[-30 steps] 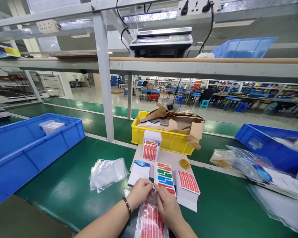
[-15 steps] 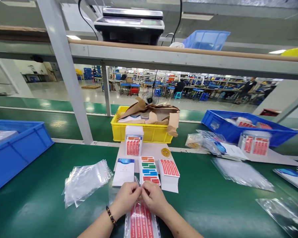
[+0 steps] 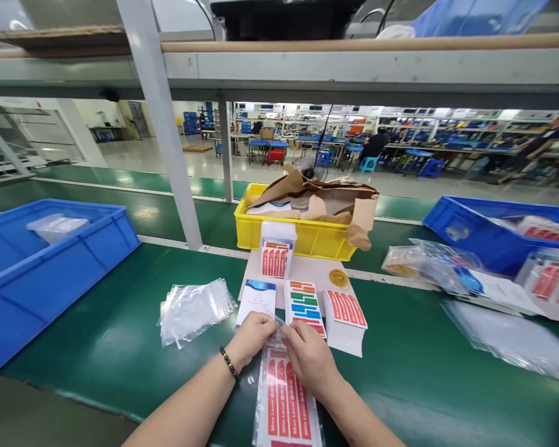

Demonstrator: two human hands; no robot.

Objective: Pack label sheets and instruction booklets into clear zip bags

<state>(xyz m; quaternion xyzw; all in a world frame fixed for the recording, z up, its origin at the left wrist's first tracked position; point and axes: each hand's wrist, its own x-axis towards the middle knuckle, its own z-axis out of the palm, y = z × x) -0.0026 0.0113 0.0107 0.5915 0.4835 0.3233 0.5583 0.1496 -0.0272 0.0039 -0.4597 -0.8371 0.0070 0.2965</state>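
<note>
- Clear bag, one, at six o'clock in view, pinched at its upper end by closed fingers of left hand and right hand.
- Red-labelled stack, one, toward one.
- Yellow crate, one, toward twelve.
- Blue bins, two, toward ten and two.

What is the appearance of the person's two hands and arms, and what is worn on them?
The left hand has a bracelet of dark round beads, some golden, at the wrist. The right hand shows no glove or bracelet. Both forearms show no sleeves.
</note>
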